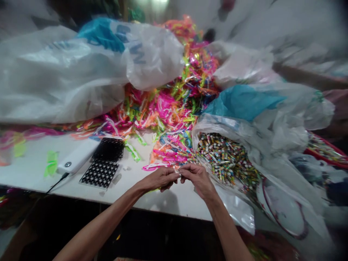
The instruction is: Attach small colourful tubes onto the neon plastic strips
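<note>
My left hand (160,178) and my right hand (198,178) meet fingertip to fingertip above the near edge of a white table (32,170). Both are closed in a pinch on something small that I cannot make out. Just beyond them lies a pile of bright pink, orange and green ribbon strips (168,105). To the right of my right hand, an open clear plastic bag (233,206) holds several small colourful tubes (225,159).
Two black perforated trays (104,163) and a white power bank (77,156) with a cable lie at the left. Big translucent plastic bags (67,72) are heaped behind and at the right (272,116). A red-rimmed tray (326,152) sits far right.
</note>
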A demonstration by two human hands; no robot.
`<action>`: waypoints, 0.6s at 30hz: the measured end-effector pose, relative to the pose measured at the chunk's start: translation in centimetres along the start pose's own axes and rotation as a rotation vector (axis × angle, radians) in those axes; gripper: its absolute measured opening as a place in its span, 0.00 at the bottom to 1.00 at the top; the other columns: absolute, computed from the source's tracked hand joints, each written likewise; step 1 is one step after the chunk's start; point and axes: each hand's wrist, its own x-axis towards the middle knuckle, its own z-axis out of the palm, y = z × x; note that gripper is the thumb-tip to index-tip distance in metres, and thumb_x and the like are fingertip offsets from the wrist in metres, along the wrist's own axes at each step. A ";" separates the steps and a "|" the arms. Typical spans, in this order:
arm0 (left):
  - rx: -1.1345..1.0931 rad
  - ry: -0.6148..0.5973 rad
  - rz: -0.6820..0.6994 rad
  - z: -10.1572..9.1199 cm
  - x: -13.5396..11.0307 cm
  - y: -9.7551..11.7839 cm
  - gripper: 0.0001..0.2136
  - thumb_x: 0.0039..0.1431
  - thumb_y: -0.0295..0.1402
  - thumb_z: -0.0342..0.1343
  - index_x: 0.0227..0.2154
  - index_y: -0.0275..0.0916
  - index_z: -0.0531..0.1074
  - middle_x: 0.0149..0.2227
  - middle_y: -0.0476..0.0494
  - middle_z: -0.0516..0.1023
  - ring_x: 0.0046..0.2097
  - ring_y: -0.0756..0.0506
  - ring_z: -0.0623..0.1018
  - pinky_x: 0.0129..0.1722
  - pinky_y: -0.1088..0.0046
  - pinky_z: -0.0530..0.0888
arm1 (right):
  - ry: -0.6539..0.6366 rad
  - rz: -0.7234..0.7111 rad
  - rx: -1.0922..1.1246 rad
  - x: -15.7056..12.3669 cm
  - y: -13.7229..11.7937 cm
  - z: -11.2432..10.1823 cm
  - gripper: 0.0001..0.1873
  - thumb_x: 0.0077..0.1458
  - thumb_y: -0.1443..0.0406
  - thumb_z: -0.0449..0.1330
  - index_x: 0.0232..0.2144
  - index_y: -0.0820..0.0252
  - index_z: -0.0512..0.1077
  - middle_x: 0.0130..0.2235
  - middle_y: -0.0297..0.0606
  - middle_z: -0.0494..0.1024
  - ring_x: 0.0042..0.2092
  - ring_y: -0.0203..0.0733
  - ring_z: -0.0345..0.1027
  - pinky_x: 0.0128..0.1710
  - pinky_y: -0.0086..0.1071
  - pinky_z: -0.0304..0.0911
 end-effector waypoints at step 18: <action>0.582 0.352 0.219 -3.2 3.6 -0.2 0.24 0.58 0.43 0.46 0.55 0.40 0.56 0.58 0.39 0.57 0.60 0.43 0.55 0.58 0.62 0.54 | 0.635 0.010 -0.668 7.2 3.0 -12.0 0.11 0.41 0.60 0.60 0.22 0.64 0.71 0.21 0.36 0.70 0.28 0.39 0.63 0.27 0.30 0.53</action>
